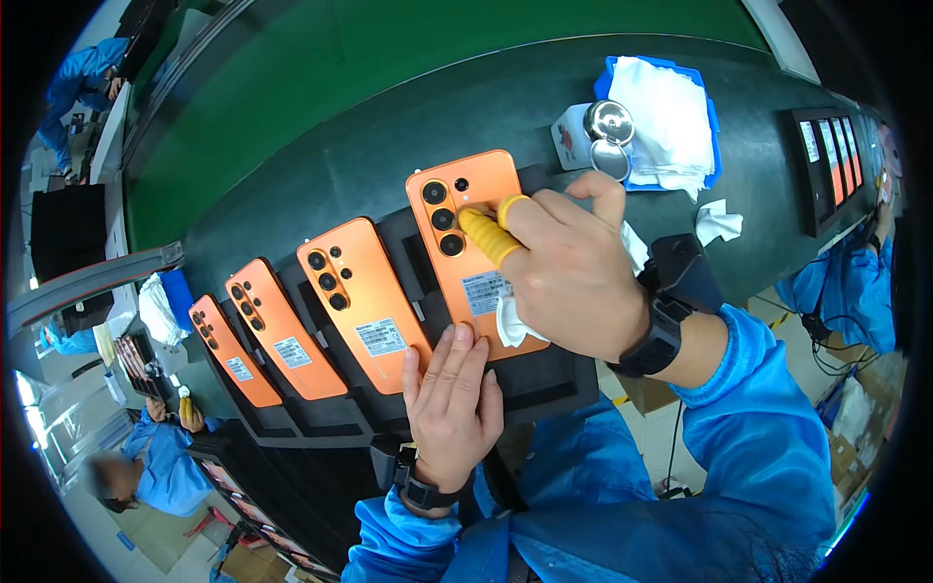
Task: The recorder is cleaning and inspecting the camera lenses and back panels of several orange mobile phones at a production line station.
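Several orange phones lie face down in a row on a black foam tray (549, 400), each with a pale label and round camera lenses. On the rightmost phone (496, 175), two fingers of my right hand (573, 262), in yellow finger cots, press beside the lenses. A white cloth (512, 323) sticks out below that hand, apparently held in its curled fingers, which are partly hidden. My left hand (452, 408) lies flat with fingers stretched out. Its fingertips touch the lower end of the same phone, close to the neighbouring phone (364, 291).
At the back, a blue bin (714, 126) holds white cloths beside a white container (571, 136) and a metal-topped dispenser (609, 121). A crumpled wipe (719, 222) lies on the green bench. A black tray of phones (812, 175) is at far right. Blue-clad people work around.
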The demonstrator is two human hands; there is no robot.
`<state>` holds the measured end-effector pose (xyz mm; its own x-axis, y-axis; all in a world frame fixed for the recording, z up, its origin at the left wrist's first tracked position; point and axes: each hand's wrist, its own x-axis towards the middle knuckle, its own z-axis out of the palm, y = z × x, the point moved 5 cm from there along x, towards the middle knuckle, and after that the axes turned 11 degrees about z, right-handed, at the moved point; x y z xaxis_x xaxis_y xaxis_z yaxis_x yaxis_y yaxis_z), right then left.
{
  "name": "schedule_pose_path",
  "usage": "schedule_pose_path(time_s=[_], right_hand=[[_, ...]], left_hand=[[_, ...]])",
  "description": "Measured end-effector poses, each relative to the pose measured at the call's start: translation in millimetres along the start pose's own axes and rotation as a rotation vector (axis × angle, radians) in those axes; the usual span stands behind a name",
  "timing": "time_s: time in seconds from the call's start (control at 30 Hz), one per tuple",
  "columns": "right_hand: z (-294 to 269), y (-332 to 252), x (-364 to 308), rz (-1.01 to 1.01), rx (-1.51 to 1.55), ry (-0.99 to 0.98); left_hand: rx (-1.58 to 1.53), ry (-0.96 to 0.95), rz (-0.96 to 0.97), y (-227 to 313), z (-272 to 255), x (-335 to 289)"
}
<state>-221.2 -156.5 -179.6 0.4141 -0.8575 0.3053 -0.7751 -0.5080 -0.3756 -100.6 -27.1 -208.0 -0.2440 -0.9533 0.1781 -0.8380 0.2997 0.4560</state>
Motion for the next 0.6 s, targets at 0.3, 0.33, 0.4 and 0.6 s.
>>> schedule_pose_path(time_s=[0.3,0.33,0.4,0.6], right_hand=[[0.7,-1.0,1.4,-0.016,-0.039,-0.008],[0.6,-0.4,-2.6,0.003,-0.018,-0.012],[2.0,2.9,-5.0,0.019,0.001,-0.014],[4.6,0.4,6.9,-0.017,-0.002,0.041]], left_hand=[[0.0,0.008,0.0,-0.1,-0.1,-0.8],[-0.005,0.006,0.0,-0.6,-0.6,-1.3],[-0.002,0.004,0.001,-0.5,-0.2,-0.6],[0.011,0.007,0.004,0.7,0.1,0.1]])
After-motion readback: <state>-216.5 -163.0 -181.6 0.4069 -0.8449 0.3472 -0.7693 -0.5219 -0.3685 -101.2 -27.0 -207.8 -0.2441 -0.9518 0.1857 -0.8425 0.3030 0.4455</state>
